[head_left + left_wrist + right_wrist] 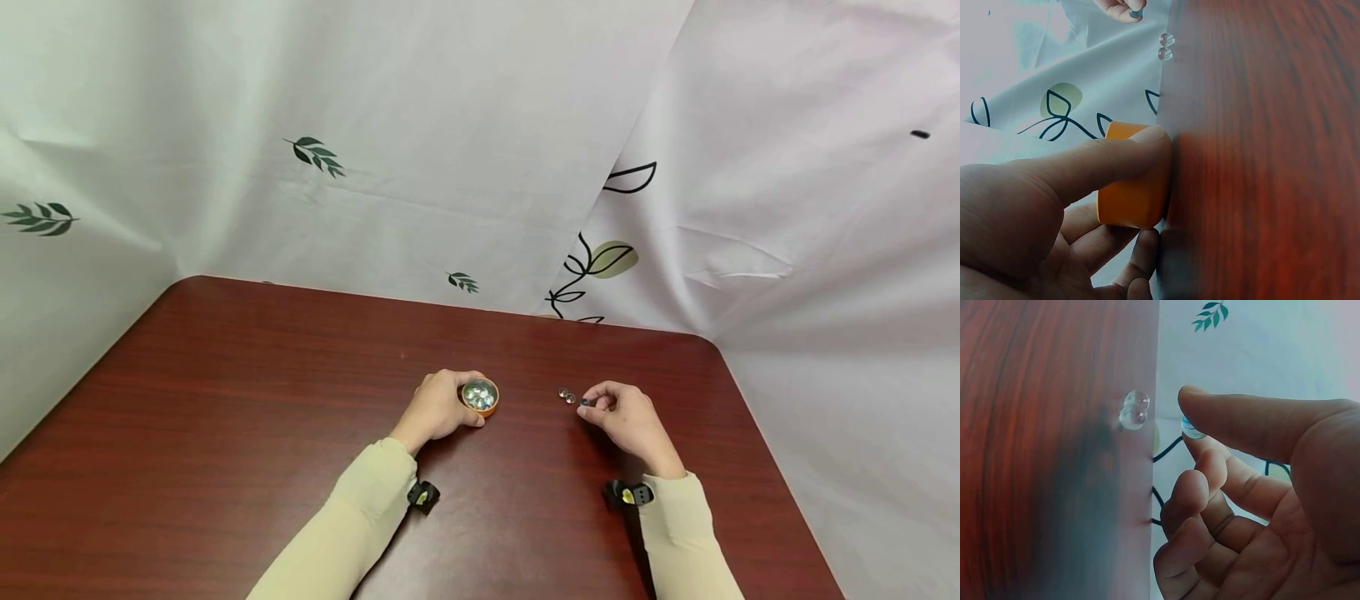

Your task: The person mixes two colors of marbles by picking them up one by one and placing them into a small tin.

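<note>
My left hand [438,404] grips a small round orange container [1135,194] from its left side, thumb on one side and fingers on the other. Several clear glass marbles [480,393] lie inside it, seen from above in the head view. Between thumb and index finger my right hand [626,417] pinches one marble [1191,428] with a blue tint, held above the table. Two more clear marbles [1134,411] sit side by side on the tabletop, just left of the right hand in the head view.
The dark red wood-grain table [225,400] has rounded far corners. White cloth [450,150] printed with leaves hangs behind it and along both sides. Each wrist carries a black strap with a small camera.
</note>
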The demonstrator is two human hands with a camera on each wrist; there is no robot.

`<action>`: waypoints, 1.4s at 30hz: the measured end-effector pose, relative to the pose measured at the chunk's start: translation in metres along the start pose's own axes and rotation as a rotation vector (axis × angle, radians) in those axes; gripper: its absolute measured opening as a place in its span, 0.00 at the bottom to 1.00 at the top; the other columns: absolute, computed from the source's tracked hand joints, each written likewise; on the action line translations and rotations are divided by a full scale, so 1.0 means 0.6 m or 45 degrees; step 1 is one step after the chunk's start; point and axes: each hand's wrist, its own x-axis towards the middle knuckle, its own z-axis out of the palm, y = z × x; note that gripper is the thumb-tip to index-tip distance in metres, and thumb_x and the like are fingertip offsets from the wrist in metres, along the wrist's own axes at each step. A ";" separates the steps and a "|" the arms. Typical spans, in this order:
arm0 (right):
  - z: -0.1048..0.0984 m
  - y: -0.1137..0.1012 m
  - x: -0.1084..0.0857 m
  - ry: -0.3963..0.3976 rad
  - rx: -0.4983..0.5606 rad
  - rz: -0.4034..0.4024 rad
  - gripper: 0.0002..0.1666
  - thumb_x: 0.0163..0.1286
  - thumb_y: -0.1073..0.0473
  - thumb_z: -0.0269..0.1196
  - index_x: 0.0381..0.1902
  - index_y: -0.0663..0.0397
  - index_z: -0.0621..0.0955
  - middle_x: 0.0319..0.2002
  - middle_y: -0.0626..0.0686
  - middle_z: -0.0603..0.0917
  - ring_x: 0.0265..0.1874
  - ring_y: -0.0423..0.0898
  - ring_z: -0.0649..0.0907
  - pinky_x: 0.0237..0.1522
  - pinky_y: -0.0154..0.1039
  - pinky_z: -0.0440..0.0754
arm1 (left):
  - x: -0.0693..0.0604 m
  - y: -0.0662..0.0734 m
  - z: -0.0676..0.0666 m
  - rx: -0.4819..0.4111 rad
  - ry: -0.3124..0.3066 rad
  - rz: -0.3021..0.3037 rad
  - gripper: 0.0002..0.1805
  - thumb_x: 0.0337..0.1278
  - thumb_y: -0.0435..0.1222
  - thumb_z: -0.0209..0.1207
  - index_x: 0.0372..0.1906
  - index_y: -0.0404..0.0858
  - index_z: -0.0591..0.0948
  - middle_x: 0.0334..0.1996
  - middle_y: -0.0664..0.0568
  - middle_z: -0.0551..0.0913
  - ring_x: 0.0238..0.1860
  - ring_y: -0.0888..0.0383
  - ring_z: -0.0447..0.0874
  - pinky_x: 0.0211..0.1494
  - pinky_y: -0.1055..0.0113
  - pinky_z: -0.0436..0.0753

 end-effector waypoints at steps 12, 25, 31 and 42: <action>0.007 -0.026 0.006 -0.003 0.041 -0.029 0.06 0.63 0.61 0.72 0.36 0.54 0.84 0.25 0.48 0.79 0.25 0.43 0.75 0.30 0.38 0.72 | -0.001 -0.001 -0.001 -0.006 0.004 0.019 0.34 0.37 0.35 0.81 0.58 0.50 0.85 0.49 0.51 0.86 0.55 0.43 0.78 0.58 0.48 0.73; 0.014 -0.043 0.014 -0.003 0.049 -0.068 0.06 0.62 0.61 0.72 0.36 0.54 0.85 0.25 0.48 0.79 0.25 0.43 0.76 0.32 0.38 0.72 | 0.002 -0.001 0.000 0.001 -0.001 0.005 0.33 0.38 0.35 0.81 0.56 0.52 0.85 0.48 0.52 0.86 0.56 0.42 0.76 0.59 0.47 0.71; 0.019 -0.051 0.016 0.005 0.068 -0.062 0.07 0.61 0.60 0.72 0.36 0.53 0.85 0.25 0.47 0.79 0.25 0.44 0.76 0.32 0.37 0.73 | 0.001 -0.001 0.000 0.006 -0.001 0.014 0.32 0.37 0.35 0.81 0.55 0.53 0.86 0.46 0.53 0.86 0.54 0.43 0.76 0.58 0.47 0.73; 0.033 -0.067 0.023 0.000 0.079 -0.100 0.07 0.61 0.60 0.72 0.36 0.52 0.84 0.24 0.47 0.78 0.24 0.43 0.76 0.31 0.38 0.74 | 0.001 0.000 0.000 0.006 0.002 0.008 0.32 0.37 0.35 0.81 0.55 0.53 0.86 0.46 0.53 0.86 0.53 0.45 0.77 0.55 0.49 0.75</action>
